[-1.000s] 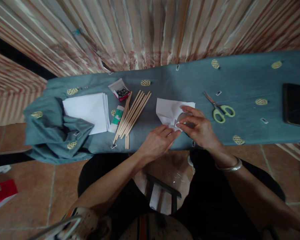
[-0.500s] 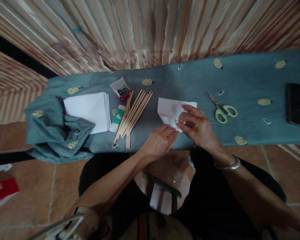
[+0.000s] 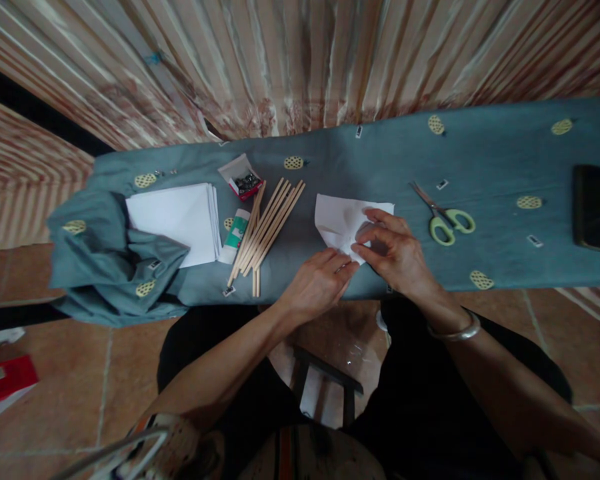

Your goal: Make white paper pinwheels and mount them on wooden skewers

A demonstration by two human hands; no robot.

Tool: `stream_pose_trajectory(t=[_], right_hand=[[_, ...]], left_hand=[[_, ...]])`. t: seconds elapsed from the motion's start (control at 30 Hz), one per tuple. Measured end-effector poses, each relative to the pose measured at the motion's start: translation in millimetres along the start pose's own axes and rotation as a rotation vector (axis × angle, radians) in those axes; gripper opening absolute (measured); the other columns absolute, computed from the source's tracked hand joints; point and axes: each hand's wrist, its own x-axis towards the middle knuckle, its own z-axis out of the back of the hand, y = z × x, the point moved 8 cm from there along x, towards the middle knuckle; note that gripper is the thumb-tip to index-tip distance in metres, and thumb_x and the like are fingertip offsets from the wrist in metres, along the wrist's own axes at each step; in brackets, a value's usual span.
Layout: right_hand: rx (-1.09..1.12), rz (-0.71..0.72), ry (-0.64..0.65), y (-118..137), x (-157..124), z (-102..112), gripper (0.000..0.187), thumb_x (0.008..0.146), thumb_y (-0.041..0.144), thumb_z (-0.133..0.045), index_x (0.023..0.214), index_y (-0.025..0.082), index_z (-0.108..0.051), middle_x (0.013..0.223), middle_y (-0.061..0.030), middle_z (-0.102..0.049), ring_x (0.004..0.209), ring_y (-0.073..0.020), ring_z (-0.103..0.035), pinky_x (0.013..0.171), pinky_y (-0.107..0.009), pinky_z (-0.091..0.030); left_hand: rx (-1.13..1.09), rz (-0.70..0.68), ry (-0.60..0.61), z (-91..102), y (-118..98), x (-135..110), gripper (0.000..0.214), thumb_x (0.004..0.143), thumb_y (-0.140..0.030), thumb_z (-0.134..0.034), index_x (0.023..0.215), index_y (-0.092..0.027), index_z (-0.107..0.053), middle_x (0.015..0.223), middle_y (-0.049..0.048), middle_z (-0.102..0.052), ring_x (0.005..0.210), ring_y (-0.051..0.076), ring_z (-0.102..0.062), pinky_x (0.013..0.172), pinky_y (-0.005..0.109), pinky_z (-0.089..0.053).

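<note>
A partly folded white paper sheet (image 3: 337, 222) lies on the blue cloth-covered table (image 3: 485, 160) in front of me. My right hand (image 3: 397, 257) pinches the paper's near edge with thumb and fingers curled over it. My left hand (image 3: 316, 283) rests at the table's front edge, its fingertips closed on the same lower corner of the paper. Both hands meet at that corner.
Left of the paper lie several wooden sticks (image 3: 265, 230), a green glue stick (image 3: 236, 235), a small open box of dark bits (image 3: 242, 179) and a stack of white sheets (image 3: 175, 220). Green-handled scissors (image 3: 444, 219) lie to the right, a dark flat object (image 3: 596, 207) further right.
My hands have barely shifted; the fingers adjusted slightly on the paper's lower corner. The view moved a little.
</note>
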Motion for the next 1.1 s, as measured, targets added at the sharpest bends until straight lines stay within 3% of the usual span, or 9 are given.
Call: stream_pose_trajectory(t=[0.63, 0.77, 0.9, 1.1], right_hand=[[-0.090, 0.100, 0.053, 17, -3, -2, 0.018, 0.094, 0.027, -0.055, 0.105, 0.031, -0.070, 0.138, -0.0033, -0.056, 0.128, -0.0297, -0.052, 0.104, -0.050, -0.049], [-0.199, 0.147, 0.066, 26, -8, -5, 0.023, 0.095, 0.021, -0.049, 0.106, 0.025, -0.069, 0.141, -0.0081, -0.053, 0.130, -0.0315, -0.050, 0.104, -0.051, -0.048], [-0.292, 0.164, 0.104, 31, -16, -12, 0.035, 0.093, 0.012, -0.044, 0.118, 0.027, -0.064, 0.143, -0.0083, -0.052, 0.134, -0.0315, -0.046, 0.103, -0.051, -0.047], [-0.337, 0.225, 0.073, 36, -25, -23, 0.037, 0.097, 0.015, -0.040, 0.129, 0.020, -0.057, 0.144, -0.0142, -0.052, 0.134, -0.0318, -0.046, 0.102, -0.049, -0.045]], left_hand=[[0.005, 0.007, 0.018, -2.9, 0, 0, 0.023, 0.095, -0.015, -0.048, 0.111, -0.012, -0.064, 0.106, 0.0094, -0.070, 0.100, 0.022, -0.062, 0.088, 0.038, -0.056], [0.004, 0.010, 0.031, -1.4, 0, 1, 0.021, 0.096, -0.016, -0.048, 0.108, -0.012, -0.065, 0.102, 0.0091, -0.069, 0.099, 0.022, -0.062, 0.088, 0.037, -0.055], [-0.003, 0.027, 0.043, -1.4, 0, 2, 0.021, 0.095, -0.017, -0.047, 0.103, -0.013, -0.066, 0.099, 0.0091, -0.067, 0.097, 0.022, -0.061, 0.086, 0.036, -0.055], [-0.016, 0.054, 0.052, -3.4, 1, 3, 0.019, 0.094, -0.018, -0.051, 0.103, -0.012, -0.066, 0.100, 0.0105, -0.065, 0.098, 0.022, -0.061, 0.085, 0.037, -0.055]])
